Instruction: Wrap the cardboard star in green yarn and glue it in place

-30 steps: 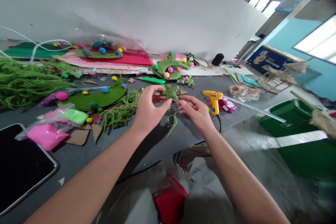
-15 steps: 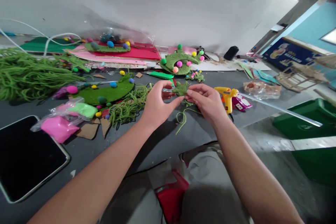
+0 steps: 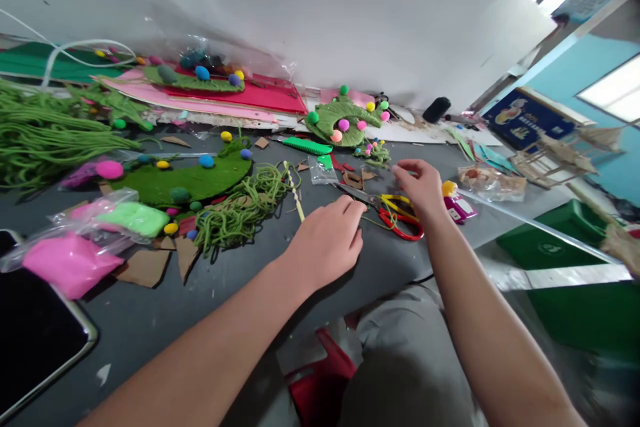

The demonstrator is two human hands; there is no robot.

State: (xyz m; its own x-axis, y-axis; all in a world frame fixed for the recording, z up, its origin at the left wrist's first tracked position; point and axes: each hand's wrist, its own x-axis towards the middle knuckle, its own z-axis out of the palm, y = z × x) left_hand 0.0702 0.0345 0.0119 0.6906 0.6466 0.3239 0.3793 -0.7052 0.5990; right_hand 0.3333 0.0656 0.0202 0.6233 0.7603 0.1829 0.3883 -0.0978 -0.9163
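Note:
My left hand (image 3: 327,237) rests low over the grey table with its fingers curled down, and what lies under them is hidden. A thin strand of green yarn (image 3: 373,220) shows just beyond its fingertips. Scissors (image 3: 403,217) with red and yellow handles lie between my hands, blades pointing left. Above the handles hovers my right hand (image 3: 423,187), fingers loosely bent and nothing visible in them. The yellow glue gun (image 3: 449,188) is mostly covered by my right hand and wrist. A pale twisted stick (image 3: 294,190) stands out beside my left hand.
Left of my hands lie tangled green yarn (image 3: 240,207), a green crescent with pompoms (image 3: 185,180), bagged pink clay (image 3: 70,263) and a tablet (image 3: 40,340). Behind sit a green wrapped ring (image 3: 327,123) and a green cutter (image 3: 307,145). Green bins (image 3: 555,233) stand right.
The small green yarn piece held between both hands is now out of sight. My left hand has lowered to the table, my right hand has moved right, and the scissors have come into view.

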